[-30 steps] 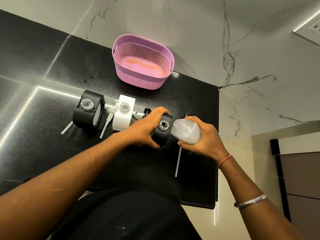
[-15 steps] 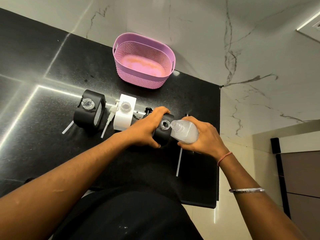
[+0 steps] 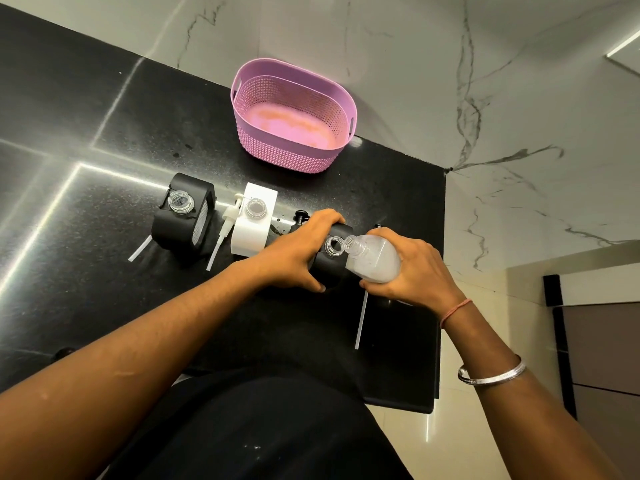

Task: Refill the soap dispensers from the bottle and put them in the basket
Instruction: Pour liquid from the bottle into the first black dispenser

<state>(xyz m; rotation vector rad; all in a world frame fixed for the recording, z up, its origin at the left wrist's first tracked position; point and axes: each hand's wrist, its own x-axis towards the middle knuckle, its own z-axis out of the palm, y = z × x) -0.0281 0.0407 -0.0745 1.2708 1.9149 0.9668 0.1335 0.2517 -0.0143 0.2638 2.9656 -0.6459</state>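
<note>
Left hand [image 3: 298, 251] curls round a black soap dispenser [image 3: 329, 263] standing on the black countertop [image 3: 104, 140], fingers over its far side, thumb on the near side. Right hand [image 3: 412, 268] grips a clear refill bottle [image 3: 374, 259] w/ whitish liquid, tipped so its open neck sits at the rim of that dispenser's clear mouth [image 3: 334, 244]. Left of them a white dispenser [image 3: 252, 223] and another black dispenser [image 3: 183, 213] stand uncapped, well apart from the hands. White pump [image 3: 227, 220] w/ its tube lies between those two; another tube [image 3: 360, 320] lies by the right hand. Pink basket [image 3: 294, 114] sits at the back near the marble wall [image 3: 398, 46], w/ none of the dispensers in it.
</note>
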